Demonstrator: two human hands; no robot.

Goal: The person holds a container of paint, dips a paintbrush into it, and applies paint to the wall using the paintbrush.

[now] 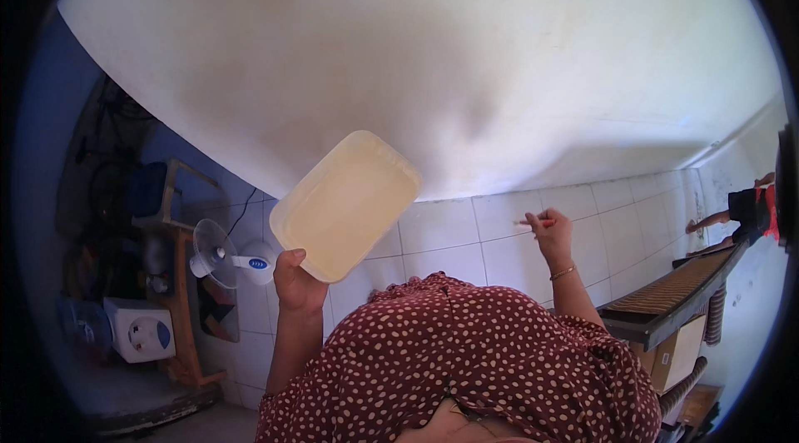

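My left hand (298,283) grips the lower corner of a pale, translucent plastic container (345,206), rectangular with rounded corners. The thumb lies over its rim, and the rest of the fingers are hidden behind it. The container is tilted and held up in front of the white wall, above the floor. Further right, my right hand (551,235) is closed around a slim red stick-like object (539,222), too small to name for sure. A thin bracelet circles that wrist. The two hands are well apart.
A white wall (466,52) rises ahead over a tiled floor (441,247). On the left stand a white fan (241,261), a wooden stand (187,301) and a white appliance (141,331). A cushioned bench (678,289) with a cardboard box (678,351) is at right; another person (745,210) is beyond.
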